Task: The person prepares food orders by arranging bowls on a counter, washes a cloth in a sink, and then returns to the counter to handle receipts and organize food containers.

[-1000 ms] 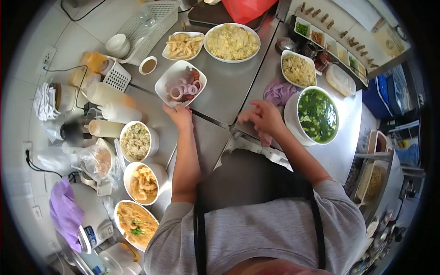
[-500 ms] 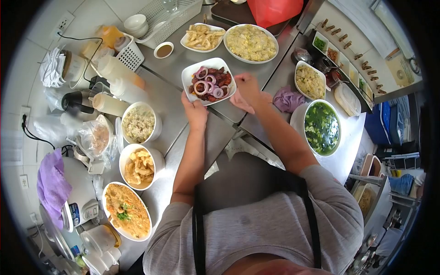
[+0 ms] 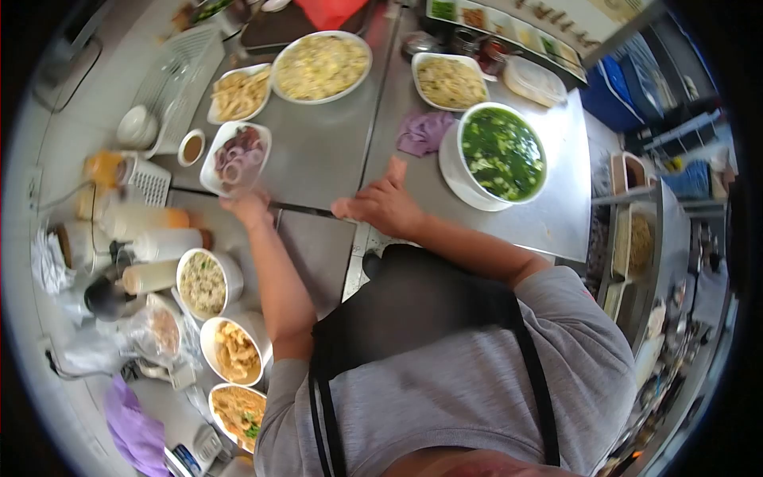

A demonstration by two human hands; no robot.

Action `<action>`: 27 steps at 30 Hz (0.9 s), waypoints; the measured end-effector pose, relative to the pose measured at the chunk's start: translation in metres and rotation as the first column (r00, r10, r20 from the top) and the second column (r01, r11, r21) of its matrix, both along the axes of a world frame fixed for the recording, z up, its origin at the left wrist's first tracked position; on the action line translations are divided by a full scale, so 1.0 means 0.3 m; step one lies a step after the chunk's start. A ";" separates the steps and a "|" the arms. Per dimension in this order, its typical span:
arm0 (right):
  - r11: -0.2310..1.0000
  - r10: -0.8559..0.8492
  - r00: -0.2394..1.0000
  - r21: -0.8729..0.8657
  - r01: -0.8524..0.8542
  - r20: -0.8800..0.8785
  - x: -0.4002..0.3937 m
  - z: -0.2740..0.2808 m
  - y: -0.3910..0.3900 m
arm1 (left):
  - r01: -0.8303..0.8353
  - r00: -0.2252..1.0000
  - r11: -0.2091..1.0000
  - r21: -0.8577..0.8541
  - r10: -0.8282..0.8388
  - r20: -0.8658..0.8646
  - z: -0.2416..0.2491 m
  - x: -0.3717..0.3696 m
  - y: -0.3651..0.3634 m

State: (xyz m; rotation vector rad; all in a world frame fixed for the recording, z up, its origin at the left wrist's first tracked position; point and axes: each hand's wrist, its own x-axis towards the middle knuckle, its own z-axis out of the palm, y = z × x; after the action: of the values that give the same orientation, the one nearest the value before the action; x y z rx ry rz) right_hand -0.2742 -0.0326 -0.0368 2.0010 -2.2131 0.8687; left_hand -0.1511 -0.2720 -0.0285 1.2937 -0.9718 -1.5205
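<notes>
My left hand grips the near rim of a white square bowl. Dark red-brown meat topped with purple onion rings fills that bowl, slightly blurred. Just beyond it are a white dish of fries and a small cup of brown sauce. My right hand is closed near the counter's front edge, left of a big white bowl of green soup. Pinkish ends stick out on both sides of its fingers, apparently a folded cloth. A crumpled purple cloth lies beyond that hand.
A large oval plate of yellow food and a dish of fried rice stand at the back. On the left are squeeze bottles, a tub of rice and a tub of fried pieces. Condiment trays line the back right.
The view has turned rightward. My left hand has carried the meat bowl away from my right hand, beside the fries. My right hand has drawn back from the bowl toward the counter edge.
</notes>
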 end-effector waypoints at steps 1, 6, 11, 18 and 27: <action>1.000 0.008 1.000 0.001 -0.008 0.018 -0.002 0.009 0.066 | 0.049 0.999 0.999 0.014 -0.049 -0.001 0.016 0.007 0.003; 0.995 -0.071 0.997 -0.072 0.071 0.006 -0.089 0.066 0.547 | -0.105 0.984 0.991 0.088 0.091 0.152 0.117 0.012 0.130; 0.723 -0.605 0.764 0.247 0.645 -0.223 -0.311 0.106 1.113 | 0.065 0.992 0.971 -0.229 -0.038 0.120 0.042 -0.090 0.246; 0.218 -0.939 0.256 -0.181 0.959 0.229 -0.665 0.152 1.377 | 0.612 0.790 0.772 -0.172 -0.591 0.160 0.168 -0.434 0.637; 0.643 -0.648 0.690 0.255 0.722 -0.323 -0.905 -0.002 0.883 | 0.692 0.696 0.722 -0.025 -0.657 0.290 0.072 -0.580 0.745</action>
State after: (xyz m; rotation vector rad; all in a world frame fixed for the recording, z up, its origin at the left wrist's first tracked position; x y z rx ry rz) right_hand -0.5458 0.2323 -0.0375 1.0217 -2.8070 0.1461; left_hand -0.3251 -0.0484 -0.0070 1.1011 -1.8531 -1.7990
